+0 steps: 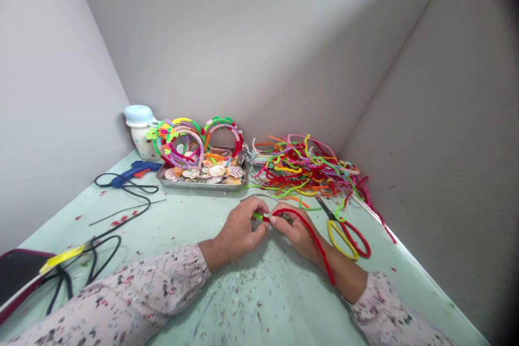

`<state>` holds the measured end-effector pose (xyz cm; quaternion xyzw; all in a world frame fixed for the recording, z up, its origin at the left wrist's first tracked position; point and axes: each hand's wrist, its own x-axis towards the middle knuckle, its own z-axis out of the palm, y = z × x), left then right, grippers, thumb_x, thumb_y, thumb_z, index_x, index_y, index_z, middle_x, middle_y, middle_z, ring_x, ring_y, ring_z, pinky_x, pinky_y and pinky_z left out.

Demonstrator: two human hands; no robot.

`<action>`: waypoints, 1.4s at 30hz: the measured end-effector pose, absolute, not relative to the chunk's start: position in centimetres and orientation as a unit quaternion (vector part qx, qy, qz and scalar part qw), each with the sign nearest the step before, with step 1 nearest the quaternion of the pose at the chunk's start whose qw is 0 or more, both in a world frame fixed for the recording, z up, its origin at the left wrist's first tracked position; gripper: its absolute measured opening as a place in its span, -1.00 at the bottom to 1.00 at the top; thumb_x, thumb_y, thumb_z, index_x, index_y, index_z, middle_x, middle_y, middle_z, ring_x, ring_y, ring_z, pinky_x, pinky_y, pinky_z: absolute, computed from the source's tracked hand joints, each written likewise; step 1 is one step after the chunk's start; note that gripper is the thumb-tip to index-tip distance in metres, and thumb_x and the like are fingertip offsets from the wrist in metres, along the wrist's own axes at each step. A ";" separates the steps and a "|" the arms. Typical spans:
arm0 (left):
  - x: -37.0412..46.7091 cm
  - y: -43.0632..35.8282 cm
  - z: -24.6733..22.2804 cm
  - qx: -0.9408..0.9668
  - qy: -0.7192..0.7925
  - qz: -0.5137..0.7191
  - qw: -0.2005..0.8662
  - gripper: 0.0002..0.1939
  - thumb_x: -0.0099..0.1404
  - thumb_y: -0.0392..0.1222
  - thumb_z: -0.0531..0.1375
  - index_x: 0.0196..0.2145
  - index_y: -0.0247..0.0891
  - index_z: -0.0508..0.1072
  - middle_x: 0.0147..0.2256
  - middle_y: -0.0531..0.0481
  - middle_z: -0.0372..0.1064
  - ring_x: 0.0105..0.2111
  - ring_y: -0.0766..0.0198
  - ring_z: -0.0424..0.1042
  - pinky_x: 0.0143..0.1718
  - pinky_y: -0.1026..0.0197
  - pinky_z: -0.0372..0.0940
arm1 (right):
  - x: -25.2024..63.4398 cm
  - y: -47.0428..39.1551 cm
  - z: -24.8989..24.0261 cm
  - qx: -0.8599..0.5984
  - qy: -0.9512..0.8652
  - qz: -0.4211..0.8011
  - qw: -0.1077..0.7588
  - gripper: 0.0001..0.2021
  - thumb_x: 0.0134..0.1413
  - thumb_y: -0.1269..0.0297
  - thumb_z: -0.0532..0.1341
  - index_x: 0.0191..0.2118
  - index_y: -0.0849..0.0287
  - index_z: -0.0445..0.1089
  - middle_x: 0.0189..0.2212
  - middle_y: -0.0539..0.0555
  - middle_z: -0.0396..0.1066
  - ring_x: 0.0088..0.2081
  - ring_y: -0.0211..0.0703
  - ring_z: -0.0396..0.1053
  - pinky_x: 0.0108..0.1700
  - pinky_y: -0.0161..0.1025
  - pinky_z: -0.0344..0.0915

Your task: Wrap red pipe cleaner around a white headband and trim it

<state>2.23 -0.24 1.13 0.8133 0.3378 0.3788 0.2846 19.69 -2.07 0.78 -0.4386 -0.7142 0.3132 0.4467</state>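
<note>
Left of the scissors (331,216), our left hand (239,227) is pinching a green-wrapped band (258,217), our right hand (300,232) a red pipe cleaner (313,234); we're apparently wrapping, the next turn probably needing steady tension.

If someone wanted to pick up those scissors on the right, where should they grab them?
Probably by the handle loops of the scissors, reaching from the person's side, just right of the right hand. The loops, one yellow and one red, angle back toward the person, while the blades point away, toward the pile of fuzzy stems.
</note>
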 end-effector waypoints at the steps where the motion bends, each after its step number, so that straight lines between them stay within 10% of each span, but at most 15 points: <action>1: 2.2 -0.3 1.1 0.813 0.338 0.379 0.285 -0.79 0.11 -0.37 0.12 -0.24 -0.25 0.29 -0.28 0.00 0.30 -0.27 0.26 0.29 -0.21 0.23 0.22 | 19.8 -2.0 0.7 -0.430 -0.723 0.303 0.448 -0.87 0.07 0.32 0.14 -0.45 0.18 0.37 -0.51 -0.03 0.31 -0.42 -0.26 0.26 -0.33 -0.33 0.18; 42: 2.5 -0.4 1.0 0.807 0.357 0.392 0.259 -0.75 0.12 -0.30 0.13 -0.20 -0.24 0.28 -0.32 0.01 0.30 -0.31 0.28 0.30 -0.25 0.24 0.22 | 19.6 -1.9 0.8 -0.458 -0.734 0.277 0.418 -0.72 0.14 0.26 0.09 -0.57 0.19 0.29 -0.61 -0.06 0.24 -0.48 -0.26 0.20 -0.37 -0.32 0.12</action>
